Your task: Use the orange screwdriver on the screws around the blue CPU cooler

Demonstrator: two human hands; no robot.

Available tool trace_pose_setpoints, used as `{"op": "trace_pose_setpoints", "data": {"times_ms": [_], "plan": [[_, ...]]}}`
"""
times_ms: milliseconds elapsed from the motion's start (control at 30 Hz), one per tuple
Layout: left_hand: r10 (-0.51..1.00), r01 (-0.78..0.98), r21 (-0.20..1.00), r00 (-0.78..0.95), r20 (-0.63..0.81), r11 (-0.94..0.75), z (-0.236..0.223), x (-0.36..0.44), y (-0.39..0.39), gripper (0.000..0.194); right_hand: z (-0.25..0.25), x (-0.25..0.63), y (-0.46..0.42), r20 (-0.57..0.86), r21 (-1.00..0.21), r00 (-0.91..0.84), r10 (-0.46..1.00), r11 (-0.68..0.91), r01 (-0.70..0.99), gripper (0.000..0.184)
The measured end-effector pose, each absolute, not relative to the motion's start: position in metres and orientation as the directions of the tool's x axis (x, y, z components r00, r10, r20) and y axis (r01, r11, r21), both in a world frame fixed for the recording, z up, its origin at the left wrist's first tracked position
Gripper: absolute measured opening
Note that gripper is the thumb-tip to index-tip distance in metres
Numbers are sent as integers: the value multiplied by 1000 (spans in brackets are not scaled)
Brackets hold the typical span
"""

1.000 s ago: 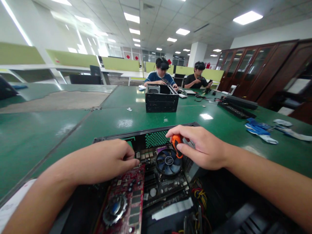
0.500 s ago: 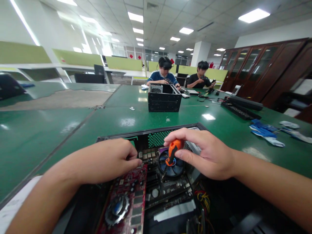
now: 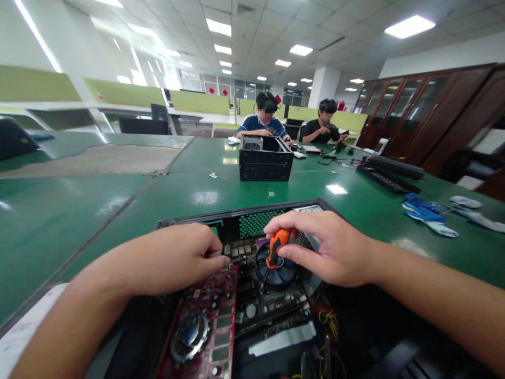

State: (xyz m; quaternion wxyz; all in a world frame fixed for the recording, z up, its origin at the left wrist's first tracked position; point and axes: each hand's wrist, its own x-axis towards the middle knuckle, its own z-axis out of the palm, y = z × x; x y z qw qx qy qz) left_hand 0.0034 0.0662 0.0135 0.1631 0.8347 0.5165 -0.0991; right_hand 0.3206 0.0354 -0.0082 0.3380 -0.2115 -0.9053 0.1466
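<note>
An orange-and-black screwdriver (image 3: 277, 247) is in my right hand (image 3: 327, 247), its handle between thumb and fingers. The shaft slants down to the motherboard (image 3: 272, 305), beside the CPU fan (image 3: 282, 271). My left hand (image 3: 197, 258) is closed at the far end of a red graphics card (image 3: 221, 316); thumb and fingers meet at its edge, though the fingertips are partly hidden. The card has a round silver cooler (image 3: 190, 337) and lies over the left of the open computer case (image 3: 236, 213). At which screw the screwdriver tip rests is too small to tell.
Colored cables (image 3: 329, 318) and a metal strip (image 3: 282, 339) are inside the case. Across the green table (image 3: 189, 184) stands another case (image 3: 265, 166). Two people (image 3: 264, 121) sit beyond it. Blue-and-white gloves (image 3: 428, 216) and a black keyboard (image 3: 389, 179) lie right.
The screwdriver handle has tilted and shifted slightly left and down with my right hand. My left hand keeps its place at the graphics card.
</note>
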Motion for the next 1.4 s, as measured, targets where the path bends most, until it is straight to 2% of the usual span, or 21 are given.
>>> {"op": "trace_pose_setpoints", "data": {"times_ms": [167, 300, 367, 600, 767, 1000, 1400], "plan": [[830, 890, 190, 456, -322, -415, 12, 1, 66, 42, -10, 323, 36, 586, -330, -691, 423, 904, 273, 22], [834, 891, 195, 452, -316, -409, 13, 1, 66, 43, -7, 324, 32, 560, -269, -709, 429, 904, 333, 39], [835, 895, 186, 445, -325, -405, 14, 1, 66, 44, -5, 324, 31, 562, -254, -714, 418, 909, 332, 41], [829, 886, 181, 463, -314, -426, 11, 0, 67, 44, -1, 325, 32, 689, -210, -595, 414, 900, 383, 15], [827, 882, 195, 470, -310, -428, 10, -2, 69, 46, -3, 327, 33, 676, -90, -570, 467, 820, 565, 16], [829, 885, 189, 466, -311, -426, 9, -1, 69, 45, -2, 329, 32, 677, -76, -546, 494, 785, 615, 21], [828, 874, 213, 483, -286, -437, 11, 0, 68, 45, -3, 330, 33, 642, -85, -563, 521, 777, 623, 19]]}}
